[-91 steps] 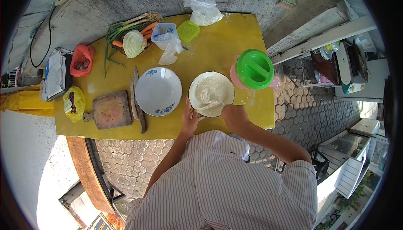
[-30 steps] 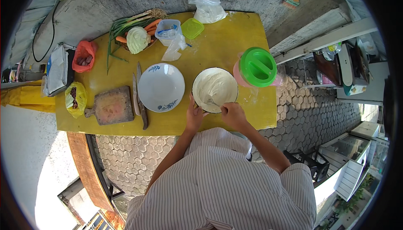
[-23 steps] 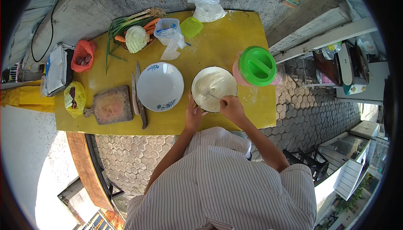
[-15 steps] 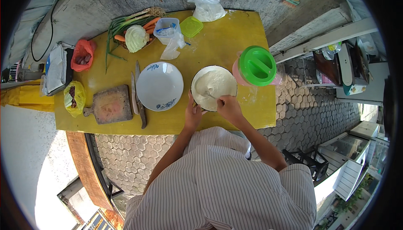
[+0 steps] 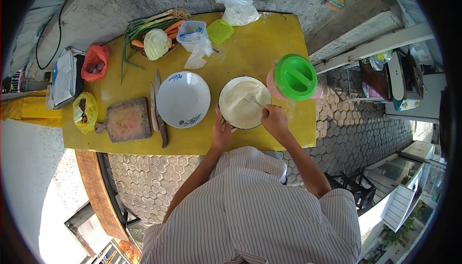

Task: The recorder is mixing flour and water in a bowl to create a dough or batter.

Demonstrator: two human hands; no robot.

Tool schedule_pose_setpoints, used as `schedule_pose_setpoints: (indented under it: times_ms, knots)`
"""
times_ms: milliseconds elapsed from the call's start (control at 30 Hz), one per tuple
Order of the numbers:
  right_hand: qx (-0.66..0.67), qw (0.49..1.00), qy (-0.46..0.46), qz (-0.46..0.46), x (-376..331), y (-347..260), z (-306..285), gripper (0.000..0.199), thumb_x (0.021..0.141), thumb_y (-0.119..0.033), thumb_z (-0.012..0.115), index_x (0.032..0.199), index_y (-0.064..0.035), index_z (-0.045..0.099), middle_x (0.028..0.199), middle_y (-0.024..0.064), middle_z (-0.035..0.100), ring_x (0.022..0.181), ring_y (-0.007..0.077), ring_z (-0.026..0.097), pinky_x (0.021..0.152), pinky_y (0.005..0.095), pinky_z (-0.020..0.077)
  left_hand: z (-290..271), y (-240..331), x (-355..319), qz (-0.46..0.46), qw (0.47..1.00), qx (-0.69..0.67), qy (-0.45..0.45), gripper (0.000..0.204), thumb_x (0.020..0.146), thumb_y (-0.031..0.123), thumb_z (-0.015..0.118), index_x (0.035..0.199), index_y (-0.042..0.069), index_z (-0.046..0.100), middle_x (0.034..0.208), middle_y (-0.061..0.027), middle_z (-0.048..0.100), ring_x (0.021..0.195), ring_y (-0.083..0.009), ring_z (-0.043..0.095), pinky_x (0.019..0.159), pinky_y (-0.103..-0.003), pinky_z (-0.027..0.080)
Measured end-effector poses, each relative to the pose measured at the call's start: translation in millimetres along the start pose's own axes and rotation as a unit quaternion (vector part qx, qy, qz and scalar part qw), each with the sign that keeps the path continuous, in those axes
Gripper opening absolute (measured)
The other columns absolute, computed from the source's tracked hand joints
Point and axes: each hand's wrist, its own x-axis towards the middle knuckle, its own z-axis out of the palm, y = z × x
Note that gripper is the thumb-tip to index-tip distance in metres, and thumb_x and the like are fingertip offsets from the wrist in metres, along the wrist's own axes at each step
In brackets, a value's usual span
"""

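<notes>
A white bowl with a dark rim (image 5: 221, 97) stands before me on the yellow table, filled with thick cream-coloured batter (image 5: 238, 101). My left hand (image 5: 221, 131) grips the bowl's near left edge. Pinched in my right hand (image 5: 275, 121), at the bowl's near right side, is a metal spoon (image 5: 253, 101) whose bowl end dips into the batter. To the left sits a large white plate with blue flowers (image 5: 183, 98). Two knives (image 5: 158, 107) lie beside that plate, next to a worn wooden chopping board (image 5: 129, 120).
Close to the right of the bowl is a pink container with a green lid (image 5: 296, 77). Along the back are a cabbage (image 5: 157, 44), carrots, green onions, a plastic tub (image 5: 191, 34), a green lid (image 5: 220, 31) and a bag of white powder (image 5: 237, 9). Red (image 5: 95, 63) and yellow (image 5: 85, 113) bags lie left.
My right hand has moved right with the spoon, from over the batter to the bowl's right edge. The left hand keeps its hold on the bowl.
</notes>
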Motion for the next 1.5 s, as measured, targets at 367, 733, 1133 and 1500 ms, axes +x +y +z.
schedule_pose_setpoints:
  times_ms: [367,733,1133,1500]
  knots:
    - [-0.001,0.991,-0.113,-0.065,-34.8,-3.4,0.5,0.019,0.08,-0.013,0.055,0.066,0.0005,0.058,0.064,0.0214,0.057,0.061,0.0398,0.058,0.055,0.0462,0.047,-2.8,-4.8,-0.3,-0.01,1.0,-0.003,0.0,0.07,0.086,-0.009,0.031,0.145,0.013,0.001,0.146,-0.0134,0.018,0.125,-0.0307,0.038,0.093,-0.042,0.047]
    - [0.02,0.998,-0.048,0.023,-7.8,3.4,-4.6,0.024,0.08,-0.016,0.057,0.066,0.0031,0.058,0.065,0.0245,0.056,0.06,0.0409,0.056,0.055,0.0436,0.0444,-2.9,-5.6,-1.6,-0.018,1.0,0.016,0.016,0.07,0.085,-0.009,0.03,0.145,0.014,0.002,0.146,-0.0126,0.018,0.125,-0.0297,0.039,0.093,-0.041,0.048]
    - [0.132,0.988,-0.042,0.064,7.3,-11.7,3.2,0.026,0.079,-0.017,0.055,0.066,0.0049,0.058,0.067,0.0258,0.056,0.065,0.043,0.057,0.06,0.045,0.045,-3.6,-7.5,-1.8,0.002,1.0,0.016,0.011,0.07,0.085,-0.01,0.03,0.145,0.014,0.003,0.145,-0.0148,0.02,0.124,-0.0315,0.041,0.091,-0.041,0.049]
    - [0.075,0.996,-0.046,0.03,6.1,-12.7,17.4,0.023,0.077,-0.017,0.055,0.067,0.003,0.06,0.07,0.0238,0.059,0.069,0.0405,0.06,0.063,0.0469,0.0472,-4.4,-7.6,2.3,-0.008,1.0,0.026,0.006,0.069,0.086,-0.007,0.03,0.145,0.014,0.001,0.142,-0.0166,0.023,0.126,-0.0318,0.038,0.093,-0.041,0.048]
